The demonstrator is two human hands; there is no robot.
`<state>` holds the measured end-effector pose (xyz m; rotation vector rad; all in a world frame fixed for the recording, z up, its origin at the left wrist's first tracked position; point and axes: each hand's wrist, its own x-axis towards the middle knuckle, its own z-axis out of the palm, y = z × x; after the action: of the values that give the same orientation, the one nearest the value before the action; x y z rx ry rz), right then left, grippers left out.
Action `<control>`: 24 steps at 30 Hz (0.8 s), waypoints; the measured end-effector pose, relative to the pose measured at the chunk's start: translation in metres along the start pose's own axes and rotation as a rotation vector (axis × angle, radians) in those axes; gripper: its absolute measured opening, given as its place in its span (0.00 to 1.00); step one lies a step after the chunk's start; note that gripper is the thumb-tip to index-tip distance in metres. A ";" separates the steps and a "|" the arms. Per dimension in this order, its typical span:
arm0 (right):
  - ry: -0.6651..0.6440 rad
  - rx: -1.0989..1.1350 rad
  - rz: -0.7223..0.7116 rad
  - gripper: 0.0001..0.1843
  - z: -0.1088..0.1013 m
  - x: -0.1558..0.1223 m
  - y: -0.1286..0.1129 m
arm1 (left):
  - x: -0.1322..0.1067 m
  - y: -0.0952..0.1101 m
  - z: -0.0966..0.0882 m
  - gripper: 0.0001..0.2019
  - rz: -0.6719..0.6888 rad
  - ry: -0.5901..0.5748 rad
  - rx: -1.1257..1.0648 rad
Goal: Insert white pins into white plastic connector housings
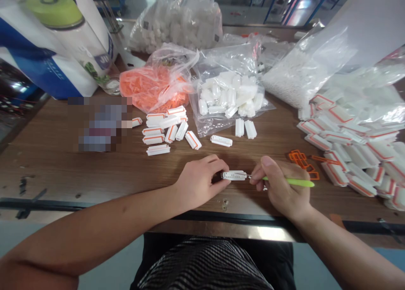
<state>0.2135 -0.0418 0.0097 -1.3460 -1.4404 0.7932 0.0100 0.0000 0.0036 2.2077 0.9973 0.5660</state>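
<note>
Between the fingers and thumb of my left hand [202,180] is the left end of a small white plastic housing [236,175], lying level over the table. Small holes or marks run along its upper face. My right hand [283,184] grips a thin tool with a bright green handle [299,182], and the tool's fine metal tip reaches the housing's right part. Whether the tip sits in a hole is too small to tell. Beside my right hand lie several loose orange gaskets [299,158]. A single white housing [221,140] rests just beyond my left hand.
White housings with orange rims form a group [153,132] at centre left and a large pile [360,151] at right. Behind stand a bag of orange gaskets [152,85], a bag of white housings [228,94], a bag of white granules [297,71] and a green-lidded bottle [57,12].
</note>
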 end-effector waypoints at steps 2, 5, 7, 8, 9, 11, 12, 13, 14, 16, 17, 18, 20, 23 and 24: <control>-0.004 -0.011 0.000 0.27 0.000 0.000 0.000 | 0.000 0.000 0.000 0.04 -0.003 -0.001 -0.001; -0.019 -0.022 0.005 0.27 0.001 0.001 0.000 | 0.000 0.000 0.000 0.05 -0.004 0.002 -0.001; -0.021 -0.010 0.006 0.27 0.001 0.001 0.000 | 0.001 0.001 0.000 0.04 -0.004 0.004 -0.002; -0.018 0.000 0.005 0.27 0.001 0.001 0.000 | 0.001 0.001 -0.001 0.04 -0.004 0.005 -0.003; -0.016 0.008 0.006 0.27 0.001 0.001 0.000 | 0.001 0.001 -0.001 0.04 -0.003 0.004 -0.003; -0.008 0.020 0.011 0.27 0.001 0.001 0.000 | 0.001 0.001 0.000 0.04 -0.003 0.003 -0.002; -0.004 0.021 0.013 0.27 0.001 0.001 0.000 | 0.000 0.001 0.000 0.04 -0.004 0.002 0.001; -0.003 0.019 0.015 0.27 0.001 0.001 0.000 | 0.000 0.001 0.000 0.04 -0.005 0.002 0.004; -0.004 0.016 0.015 0.28 0.001 0.001 0.000 | 0.000 0.001 0.000 0.04 -0.006 0.002 0.007; -0.006 0.015 0.011 0.28 0.001 0.001 0.000 | 0.000 0.001 0.000 0.04 -0.006 0.002 0.011; -0.005 0.019 0.009 0.27 0.001 0.001 0.000 | 0.000 0.001 0.000 0.04 -0.004 0.002 0.012; -0.001 0.023 0.007 0.27 0.001 0.001 0.000 | 0.000 0.001 0.000 0.04 -0.003 0.003 0.013; 0.006 0.025 0.007 0.27 0.002 0.001 0.001 | 0.000 0.001 -0.001 0.04 -0.001 0.005 0.013; -0.006 0.011 0.014 0.27 0.001 0.001 0.001 | 0.001 0.001 -0.001 0.04 -0.001 0.006 0.015; -0.012 0.008 0.015 0.27 0.001 0.001 0.001 | 0.001 0.001 -0.001 0.04 -0.001 0.006 0.016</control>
<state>0.2127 -0.0404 0.0084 -1.3501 -1.4363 0.8171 0.0104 0.0003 0.0049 2.2202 1.0092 0.5661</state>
